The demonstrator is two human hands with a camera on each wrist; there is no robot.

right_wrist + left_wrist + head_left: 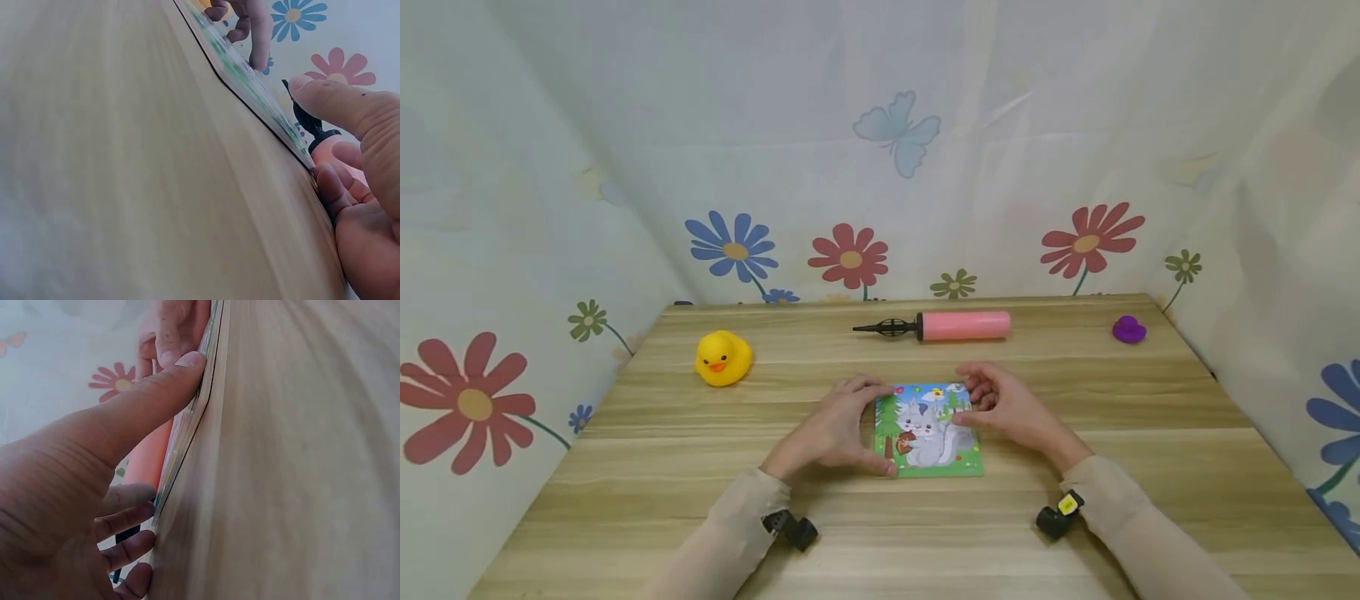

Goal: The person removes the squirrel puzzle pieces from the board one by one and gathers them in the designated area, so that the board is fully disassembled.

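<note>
A thin square board (pixel 928 433) with a picture of a grey squirrel and an acorn lies flat on the wooden table. My left hand (pixel 838 425) spans the board's left side. Its thumb (pixel 181 375) rests on the near left corner, and the fingers reach to the far left corner. At the right side is my right hand (pixel 1011 412). In the right wrist view its fingers (pixel 334 187) are bent and touch the board's edge, while the thumb (pixel 322 97) stays raised over the picture, apart from it.
Behind the board lies a pink hand pump (pixel 966 326) with a black nozzle. A yellow rubber duck (pixel 724 358) sits at the left and a small purple duck (pixel 1128 329) at the far right. A flowered curtain (pixel 775 125) surrounds the table (pixel 880 533).
</note>
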